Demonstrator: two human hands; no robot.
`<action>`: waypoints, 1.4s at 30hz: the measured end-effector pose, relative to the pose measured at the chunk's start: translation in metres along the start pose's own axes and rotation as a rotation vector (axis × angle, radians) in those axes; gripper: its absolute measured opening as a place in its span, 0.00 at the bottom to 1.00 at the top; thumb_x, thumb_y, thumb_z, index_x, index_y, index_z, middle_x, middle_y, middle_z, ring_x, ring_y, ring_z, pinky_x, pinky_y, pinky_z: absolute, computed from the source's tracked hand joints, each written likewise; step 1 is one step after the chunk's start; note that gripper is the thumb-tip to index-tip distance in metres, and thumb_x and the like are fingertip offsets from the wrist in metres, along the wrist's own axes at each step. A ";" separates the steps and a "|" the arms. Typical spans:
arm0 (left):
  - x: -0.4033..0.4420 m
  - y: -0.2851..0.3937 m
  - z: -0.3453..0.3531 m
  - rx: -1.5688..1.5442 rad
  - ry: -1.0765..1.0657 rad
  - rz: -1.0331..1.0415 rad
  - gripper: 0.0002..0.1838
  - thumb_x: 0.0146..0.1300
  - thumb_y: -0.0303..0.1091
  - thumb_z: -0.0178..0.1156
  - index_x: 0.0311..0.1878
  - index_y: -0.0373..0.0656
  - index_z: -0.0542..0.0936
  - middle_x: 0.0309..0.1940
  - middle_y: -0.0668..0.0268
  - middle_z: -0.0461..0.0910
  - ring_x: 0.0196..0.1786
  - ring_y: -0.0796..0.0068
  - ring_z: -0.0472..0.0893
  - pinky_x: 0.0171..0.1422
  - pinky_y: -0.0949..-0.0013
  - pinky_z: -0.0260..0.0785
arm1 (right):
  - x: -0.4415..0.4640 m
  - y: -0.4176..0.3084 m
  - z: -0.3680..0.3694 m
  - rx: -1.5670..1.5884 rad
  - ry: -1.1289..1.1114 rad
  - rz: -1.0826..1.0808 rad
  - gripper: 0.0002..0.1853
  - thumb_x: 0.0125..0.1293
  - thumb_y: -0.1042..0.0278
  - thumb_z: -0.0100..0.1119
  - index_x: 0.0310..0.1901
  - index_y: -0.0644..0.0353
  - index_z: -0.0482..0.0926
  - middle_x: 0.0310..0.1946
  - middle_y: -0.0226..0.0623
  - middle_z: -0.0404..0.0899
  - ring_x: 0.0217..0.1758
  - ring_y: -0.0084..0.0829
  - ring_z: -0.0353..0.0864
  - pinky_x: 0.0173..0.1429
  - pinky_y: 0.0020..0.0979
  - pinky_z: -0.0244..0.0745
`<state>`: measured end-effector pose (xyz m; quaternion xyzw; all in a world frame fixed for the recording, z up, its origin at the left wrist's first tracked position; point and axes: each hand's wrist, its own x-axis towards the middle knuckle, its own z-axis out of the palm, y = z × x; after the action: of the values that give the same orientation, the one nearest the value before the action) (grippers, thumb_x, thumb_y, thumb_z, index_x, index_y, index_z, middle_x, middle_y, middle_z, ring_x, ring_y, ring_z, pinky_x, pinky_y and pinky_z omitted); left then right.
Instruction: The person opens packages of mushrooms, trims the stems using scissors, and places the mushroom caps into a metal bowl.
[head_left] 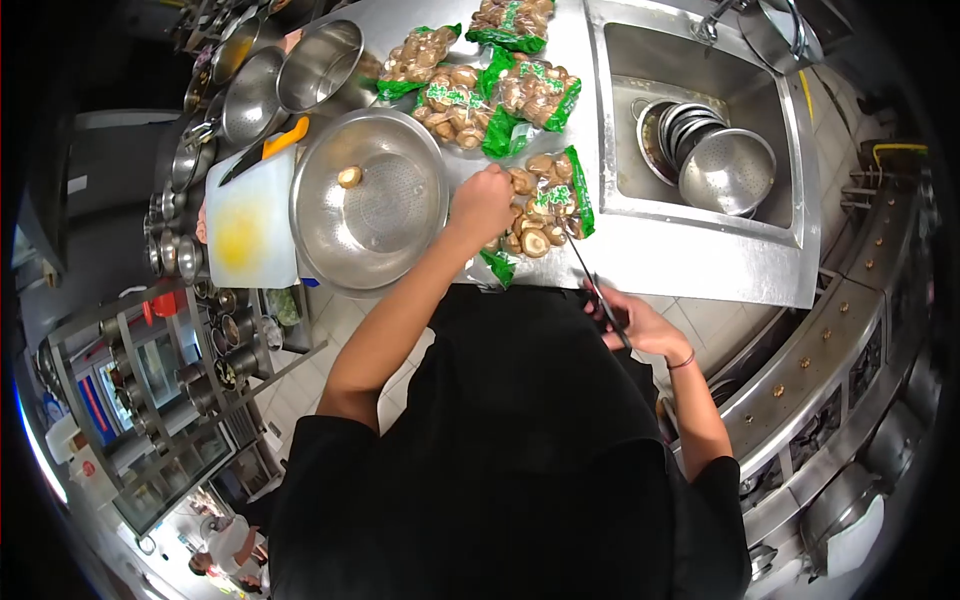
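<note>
A clear plastic bag of brown mushrooms (548, 205) with green printed edges lies near the counter's front edge. My left hand (483, 205) is closed at the bag's left side; its fingertips are partly hidden. In my right hand (640, 322) are dark scissors (600, 300), their thin blades pointing up and left at the bag's lower right. Left of the bag stands a wide metal colander (318, 240) with one mushroom (350, 177) inside.
Several more mushroom bags (458, 105) lie farther back. A white cutting board (250, 215) with an orange-handled knife (265, 150) is at left, beside metal bowls (253, 97). At right, a sink (645, 75) holds stacked strainers (728, 172).
</note>
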<state>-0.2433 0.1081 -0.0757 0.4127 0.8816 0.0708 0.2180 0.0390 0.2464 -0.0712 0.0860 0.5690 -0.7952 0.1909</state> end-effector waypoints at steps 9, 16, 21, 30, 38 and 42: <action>-0.013 -0.018 0.003 -0.550 0.119 -0.005 0.13 0.52 0.23 0.61 0.43 0.41 0.78 0.37 0.59 0.81 0.37 0.60 0.82 0.40 0.60 0.74 | 0.022 0.017 0.040 -0.490 0.774 0.044 0.31 0.49 0.70 0.75 0.57 0.64 0.78 0.14 0.34 0.67 0.18 0.23 0.65 0.27 0.29 0.66; -0.044 -0.016 -0.053 -1.707 -0.303 0.018 0.21 0.62 0.29 0.51 0.60 0.43 0.71 0.40 0.67 0.79 0.39 0.78 0.74 0.40 0.75 0.63 | 0.073 -0.058 0.047 -0.803 0.854 -0.111 0.29 0.46 0.76 0.69 0.56 0.58 0.78 0.19 0.39 0.77 0.21 0.37 0.79 0.31 0.35 0.73; -0.032 -0.031 -0.039 -1.916 -0.483 0.126 0.26 0.62 0.34 0.50 0.62 0.32 0.68 0.42 0.56 0.77 0.41 0.69 0.77 0.41 0.69 0.66 | 0.098 -0.090 0.058 -1.124 0.692 -0.133 0.22 0.46 0.76 0.68 0.46 0.59 0.76 0.23 0.48 0.79 0.29 0.51 0.81 0.33 0.47 0.73; -0.040 -0.048 -0.064 -1.851 -0.904 0.480 0.19 0.61 0.39 0.59 0.32 0.27 0.80 0.41 0.53 0.74 0.33 0.63 0.75 0.30 0.66 0.67 | 0.082 -0.090 0.042 -0.664 0.139 -0.102 0.26 0.54 0.72 0.73 0.54 0.64 0.75 0.27 0.39 0.82 0.29 0.29 0.83 0.38 0.32 0.75; -0.045 -0.039 -0.062 -1.871 -0.647 0.204 0.19 0.64 0.37 0.56 0.53 0.33 0.77 0.40 0.58 0.78 0.34 0.70 0.78 0.34 0.68 0.71 | 0.070 -0.049 0.046 -0.346 0.526 -0.077 0.25 0.58 0.77 0.67 0.58 0.63 0.74 0.31 0.26 0.70 0.26 0.18 0.70 0.32 0.22 0.68; -0.062 -0.033 -0.020 -1.794 -0.220 -0.078 0.21 0.69 0.26 0.49 0.65 0.36 0.70 0.49 0.60 0.80 0.44 0.69 0.82 0.48 0.69 0.76 | 0.057 -0.044 0.049 -0.314 0.777 -0.082 0.27 0.56 0.76 0.69 0.59 0.63 0.73 0.27 0.24 0.69 0.28 0.16 0.71 0.30 0.21 0.67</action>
<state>-0.2404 0.0408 -0.0476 0.0621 0.4829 0.6842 0.5430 -0.0263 0.2014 -0.0365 0.3266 0.7158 -0.6144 -0.0587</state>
